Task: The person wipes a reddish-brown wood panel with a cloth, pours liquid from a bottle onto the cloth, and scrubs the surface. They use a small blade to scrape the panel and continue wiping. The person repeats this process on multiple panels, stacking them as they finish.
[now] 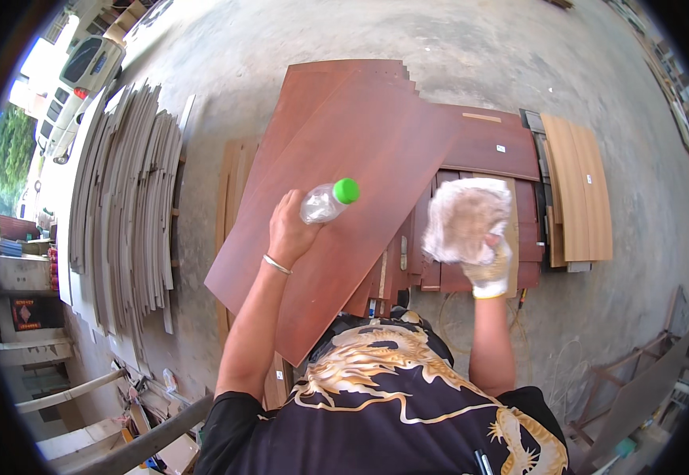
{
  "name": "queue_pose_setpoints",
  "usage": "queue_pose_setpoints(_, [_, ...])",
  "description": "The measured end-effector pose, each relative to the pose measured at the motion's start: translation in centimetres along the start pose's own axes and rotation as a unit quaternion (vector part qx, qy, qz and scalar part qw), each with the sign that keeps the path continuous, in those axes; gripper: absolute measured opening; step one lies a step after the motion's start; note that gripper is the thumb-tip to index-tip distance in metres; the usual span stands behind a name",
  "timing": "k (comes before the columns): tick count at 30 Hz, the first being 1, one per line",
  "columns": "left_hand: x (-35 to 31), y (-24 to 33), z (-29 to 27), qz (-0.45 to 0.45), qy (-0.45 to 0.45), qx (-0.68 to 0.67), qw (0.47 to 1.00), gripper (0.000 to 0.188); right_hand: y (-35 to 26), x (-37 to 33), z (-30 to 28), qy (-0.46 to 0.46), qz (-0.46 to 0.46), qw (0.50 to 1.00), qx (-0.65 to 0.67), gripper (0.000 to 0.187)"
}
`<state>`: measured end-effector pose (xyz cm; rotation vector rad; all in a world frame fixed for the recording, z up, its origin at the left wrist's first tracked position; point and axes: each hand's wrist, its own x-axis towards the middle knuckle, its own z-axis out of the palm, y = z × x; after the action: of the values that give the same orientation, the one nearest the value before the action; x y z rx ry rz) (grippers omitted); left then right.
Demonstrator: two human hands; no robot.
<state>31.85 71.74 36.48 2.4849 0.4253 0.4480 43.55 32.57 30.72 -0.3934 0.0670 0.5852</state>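
Gripping a clear plastic bottle [319, 207] by its body, the left hand [289, 229] is closed around it just off the centre of the view, toward ten o'clock. The bottle is tilted, its green cap [346, 191] pointing toward two o'clock; whether there is liquid inside is hard to tell. Beneath it lies a large reddish-brown wood-grain panel [360, 134], set askew, one end toward twelve o'clock and the other toward seven, near the person's dragon-print shirt [408, 396].

At three to four o'clock, the gloved right hand [488, 273] is clamped on a stained white cloth [467, 218], thumb over its face; blur hides the other fingers. The cloth is apart from the large panel, above smaller reddish-brown panels [495, 142]. Light wood-grain boards [578, 190] lie between two and three o'clock, and a stack of pale boards [123, 214] at nine.

A loose cap could let the tilted bottle spill onto the panel. The cloth's brown patches might smear a surface, and grit caught in it could scratch the finish. Leaning on an overhanging corner might make the askew panel slide or tip.
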Motion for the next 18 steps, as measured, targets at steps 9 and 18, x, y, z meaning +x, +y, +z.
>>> queue_pose_setpoints(9, [4.9, 5.7, -3.9, 0.210, -0.082, 0.327, 0.918, 0.019, 10.9, 5.1, 3.2, -0.042, 0.155, 0.987, -0.003, 0.060])
queue_pose_setpoints(18, [3.7, 6.3, -5.8, 0.187, -0.103, 0.376, 0.902, 0.017, 12.5, 8.7, 5.6, -0.120, 0.162, 0.979, 0.019, 0.067])
